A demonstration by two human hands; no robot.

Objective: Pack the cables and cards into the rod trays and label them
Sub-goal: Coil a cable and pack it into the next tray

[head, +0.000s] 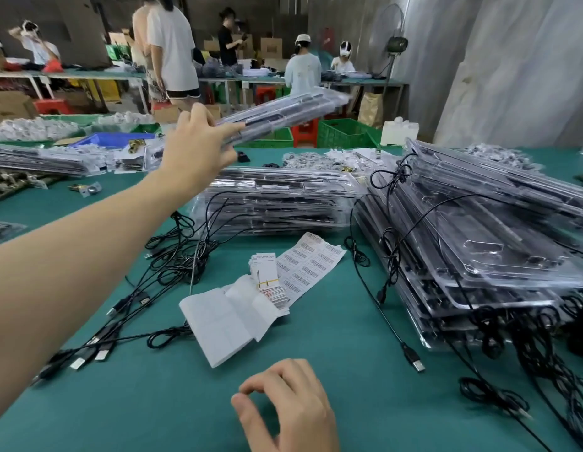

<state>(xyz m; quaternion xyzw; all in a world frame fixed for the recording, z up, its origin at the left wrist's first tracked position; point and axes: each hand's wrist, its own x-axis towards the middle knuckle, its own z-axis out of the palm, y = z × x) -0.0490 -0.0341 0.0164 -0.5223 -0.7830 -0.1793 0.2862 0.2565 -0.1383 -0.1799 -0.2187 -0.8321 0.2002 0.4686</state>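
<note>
While left hand (198, 148) grips clear rod tray (283, 115) aloft | right hand (290, 406) loosely curled, empty

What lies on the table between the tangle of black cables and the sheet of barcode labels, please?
In the head view, a stack of printed cards lies there, beside the label sheet; bare green table separates it from the cables.

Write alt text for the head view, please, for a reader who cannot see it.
A person's left hand holds a clear rod tray above a stack of trays on a green table. The right hand hovers near the front edge, fingers loosely curled and empty. Between them lie black USB cables, cards and a barcode label sheet.
</note>
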